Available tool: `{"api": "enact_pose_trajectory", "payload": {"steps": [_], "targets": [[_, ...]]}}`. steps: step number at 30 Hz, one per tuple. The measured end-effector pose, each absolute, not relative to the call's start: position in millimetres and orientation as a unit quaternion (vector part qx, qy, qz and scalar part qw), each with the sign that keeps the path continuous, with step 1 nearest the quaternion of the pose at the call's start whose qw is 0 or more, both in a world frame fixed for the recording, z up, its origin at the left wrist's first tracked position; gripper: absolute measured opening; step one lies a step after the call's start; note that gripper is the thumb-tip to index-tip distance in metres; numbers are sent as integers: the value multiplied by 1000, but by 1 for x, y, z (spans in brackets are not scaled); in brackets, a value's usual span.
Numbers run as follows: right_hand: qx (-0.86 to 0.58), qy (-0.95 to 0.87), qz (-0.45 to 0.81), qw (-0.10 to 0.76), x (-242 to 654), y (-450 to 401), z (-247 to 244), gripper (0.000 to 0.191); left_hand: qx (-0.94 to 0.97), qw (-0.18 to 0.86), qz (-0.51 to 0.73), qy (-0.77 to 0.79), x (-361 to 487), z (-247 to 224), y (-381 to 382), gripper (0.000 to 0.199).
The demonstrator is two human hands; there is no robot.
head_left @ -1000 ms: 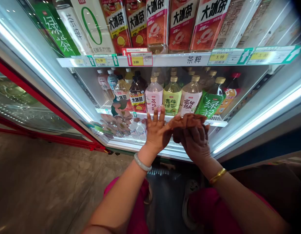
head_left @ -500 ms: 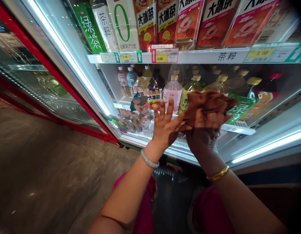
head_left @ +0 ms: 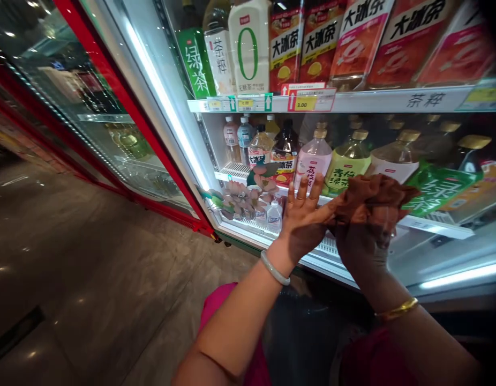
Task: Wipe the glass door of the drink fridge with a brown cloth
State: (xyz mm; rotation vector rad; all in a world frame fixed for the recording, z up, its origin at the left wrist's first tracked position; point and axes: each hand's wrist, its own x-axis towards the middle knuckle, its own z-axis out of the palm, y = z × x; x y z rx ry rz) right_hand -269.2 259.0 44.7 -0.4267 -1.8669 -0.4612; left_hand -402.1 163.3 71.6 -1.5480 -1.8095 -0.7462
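Observation:
My right hand (head_left: 362,244), with a gold bangle at the wrist, is closed on a crumpled brown cloth (head_left: 376,195) in front of the drinks fridge. To its left is my left hand (head_left: 304,220), wearing a pale bangle (head_left: 275,269). Its fingers are spread and point upward, and its thumb side reaches over to the cloth's left edge. Whether it pinches the cloth there cannot be made out. Behind the hands stand a pink bottle (head_left: 313,155) and a yellow-green bottle (head_left: 347,161), partly covered by them.
Large tea bottles (head_left: 248,48) line the upper shelf above a price-tag rail (head_left: 360,99). Flower decals (head_left: 242,198) show at the glass's lower left. A red door frame (head_left: 147,139) slants down the left side, above a shiny floor (head_left: 123,295).
The view has shifted left, so the fridge and both hands appear farther right and slightly lower. The hands keep nearly the same pose, with the cloth still in my right hand.

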Motion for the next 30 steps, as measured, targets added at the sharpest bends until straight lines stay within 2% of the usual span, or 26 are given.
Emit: {"api": "enact_pose_trajectory", "payload": {"steps": [3,6,12,17,24,30], "targets": [[-202,-772,-174,578,-293,255,57,59,-579,314,-276,-700,-413,90,157,55],[-209,-790,-153,555,-324,239,63,51,-552,329,-290,-709,-441,92,147,50],[-125,-830,-201,506,-334,223,31,37,-537,344,-297,-710,-473,56,136,64],[-148,-842,-219,470,-276,245,9,45,-573,315,-300,-694,-431,33,156,72],[-216,-808,-184,517,-226,274,51,70,-602,327,-333,-648,-365,67,204,63],[-189,-804,-223,518,-223,279,40,58,-596,360,-322,-642,-375,63,218,78]]}}
